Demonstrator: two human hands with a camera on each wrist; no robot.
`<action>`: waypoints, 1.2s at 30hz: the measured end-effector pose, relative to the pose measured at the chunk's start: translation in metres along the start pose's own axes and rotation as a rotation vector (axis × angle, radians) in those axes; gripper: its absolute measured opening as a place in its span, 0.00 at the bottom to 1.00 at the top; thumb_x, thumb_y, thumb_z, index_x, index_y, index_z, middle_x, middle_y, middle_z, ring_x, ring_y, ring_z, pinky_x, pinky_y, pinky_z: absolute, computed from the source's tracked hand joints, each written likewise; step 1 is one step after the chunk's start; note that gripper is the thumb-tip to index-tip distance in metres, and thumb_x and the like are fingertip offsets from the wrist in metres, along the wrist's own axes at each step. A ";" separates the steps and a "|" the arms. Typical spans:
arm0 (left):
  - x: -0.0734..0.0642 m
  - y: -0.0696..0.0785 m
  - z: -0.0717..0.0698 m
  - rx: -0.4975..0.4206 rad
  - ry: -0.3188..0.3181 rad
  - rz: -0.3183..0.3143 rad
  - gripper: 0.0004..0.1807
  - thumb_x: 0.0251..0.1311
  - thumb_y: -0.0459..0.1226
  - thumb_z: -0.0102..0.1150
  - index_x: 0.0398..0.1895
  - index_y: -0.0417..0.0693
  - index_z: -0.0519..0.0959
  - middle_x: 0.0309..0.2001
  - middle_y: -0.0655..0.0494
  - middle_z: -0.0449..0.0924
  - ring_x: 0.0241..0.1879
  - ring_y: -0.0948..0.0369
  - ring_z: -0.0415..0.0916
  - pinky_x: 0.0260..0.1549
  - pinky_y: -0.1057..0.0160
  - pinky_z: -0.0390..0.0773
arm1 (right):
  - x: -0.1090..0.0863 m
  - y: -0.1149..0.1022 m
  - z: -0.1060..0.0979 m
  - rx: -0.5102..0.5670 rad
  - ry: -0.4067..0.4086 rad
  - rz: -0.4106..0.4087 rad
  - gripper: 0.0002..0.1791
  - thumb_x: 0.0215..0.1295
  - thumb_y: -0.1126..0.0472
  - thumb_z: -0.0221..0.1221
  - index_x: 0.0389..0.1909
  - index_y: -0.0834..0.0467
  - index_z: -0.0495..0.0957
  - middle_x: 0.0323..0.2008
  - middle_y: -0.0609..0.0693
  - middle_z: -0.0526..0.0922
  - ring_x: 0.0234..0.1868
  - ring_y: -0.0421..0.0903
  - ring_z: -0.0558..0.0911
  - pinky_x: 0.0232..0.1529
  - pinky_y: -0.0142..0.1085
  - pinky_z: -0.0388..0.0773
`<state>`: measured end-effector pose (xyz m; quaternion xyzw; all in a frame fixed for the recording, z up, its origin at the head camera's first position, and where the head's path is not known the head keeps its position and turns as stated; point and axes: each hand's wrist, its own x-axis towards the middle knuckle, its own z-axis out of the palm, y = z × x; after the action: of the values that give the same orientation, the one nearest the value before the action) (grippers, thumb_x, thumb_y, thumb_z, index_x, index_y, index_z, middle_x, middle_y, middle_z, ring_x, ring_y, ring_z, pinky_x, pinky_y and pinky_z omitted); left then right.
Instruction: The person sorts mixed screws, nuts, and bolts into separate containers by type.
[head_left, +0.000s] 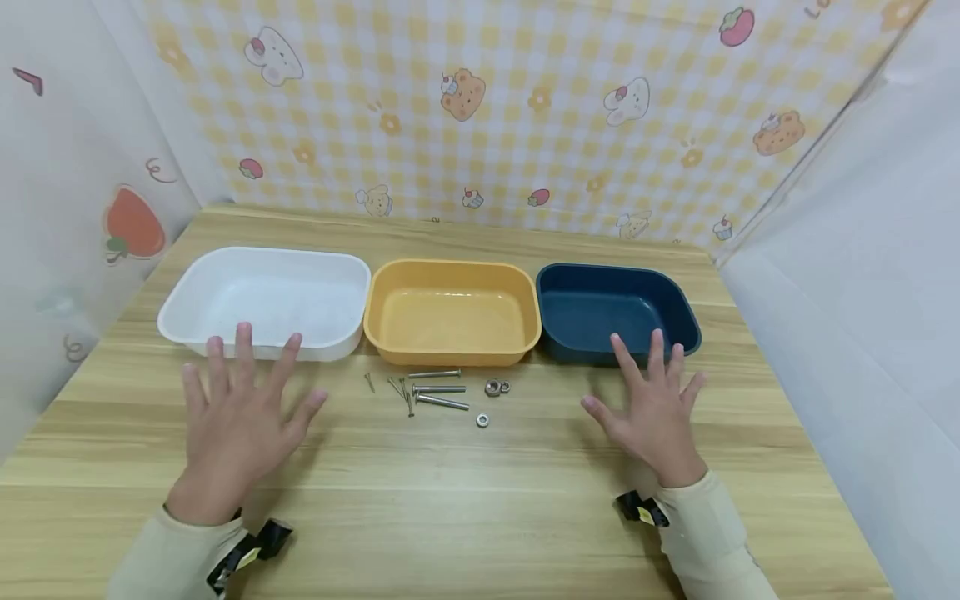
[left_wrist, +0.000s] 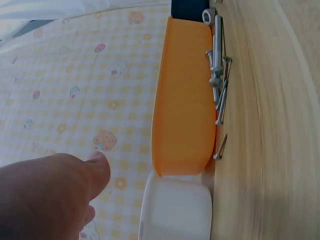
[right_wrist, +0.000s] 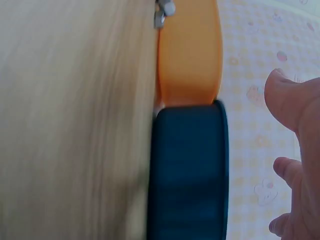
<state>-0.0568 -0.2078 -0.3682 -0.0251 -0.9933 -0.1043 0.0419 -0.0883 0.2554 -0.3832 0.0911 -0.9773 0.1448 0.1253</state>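
My left hand (head_left: 243,425), fingers spread, is held over the table just in front of the white bin (head_left: 262,337), its fingertips overlapping the bin's front wall. On the other side my right hand (head_left: 656,417) is spread the same way before the dark blue bin (head_left: 585,354). Both hands hold nothing. Between them lie three long bolts (head_left: 440,389), side by side, with several small screws (head_left: 409,405) to their left. To the right are two metal nuts (head_left: 492,387) close together and another nut (head_left: 482,421) nearer to me.
A yellow bin (head_left: 453,354) stands between the white and blue ones, all three in a row with nothing inside. Behind the wooden table (head_left: 450,517) hangs a yellow checked cloth (head_left: 495,142). Pale sheets (head_left: 847,250) enclose the sides.
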 end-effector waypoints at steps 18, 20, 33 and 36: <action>0.057 -0.097 -0.017 -0.469 0.097 -0.179 0.47 0.67 0.50 0.52 0.74 0.32 0.40 0.65 0.22 0.46 0.58 0.28 0.52 0.56 0.27 0.55 | 0.049 -0.047 -0.001 0.387 0.018 -0.332 0.38 0.59 0.56 0.68 0.68 0.60 0.65 0.66 0.63 0.66 0.64 0.61 0.68 0.60 0.60 0.67; 0.061 -0.105 -0.019 -0.544 0.082 -0.217 0.47 0.66 0.50 0.55 0.73 0.32 0.43 0.64 0.24 0.51 0.58 0.31 0.54 0.57 0.28 0.55 | 0.055 -0.055 0.002 0.454 -0.010 -0.351 0.34 0.58 0.59 0.68 0.64 0.63 0.68 0.59 0.62 0.74 0.56 0.58 0.75 0.55 0.55 0.73; 0.069 -0.126 -0.017 -0.589 -0.058 -0.329 0.58 0.58 0.54 0.64 0.74 0.33 0.37 0.68 0.24 0.47 0.62 0.31 0.50 0.60 0.29 0.53 | 0.070 -0.105 0.030 0.557 -0.340 -0.399 0.16 0.65 0.59 0.63 0.50 0.63 0.78 0.39 0.51 0.83 0.36 0.42 0.80 0.39 0.33 0.80; 0.070 -0.128 -0.016 -0.587 -0.101 -0.338 0.61 0.57 0.56 0.64 0.73 0.30 0.36 0.67 0.22 0.47 0.62 0.30 0.51 0.58 0.28 0.54 | 0.070 -0.113 0.036 0.560 -0.395 -0.435 0.14 0.65 0.60 0.63 0.48 0.64 0.79 0.37 0.49 0.82 0.35 0.41 0.80 0.37 0.32 0.80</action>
<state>-0.1326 -0.3333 -0.3726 0.1236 -0.9119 -0.3899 -0.0342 -0.1390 0.1284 -0.3678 0.3526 -0.8631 0.3553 -0.0670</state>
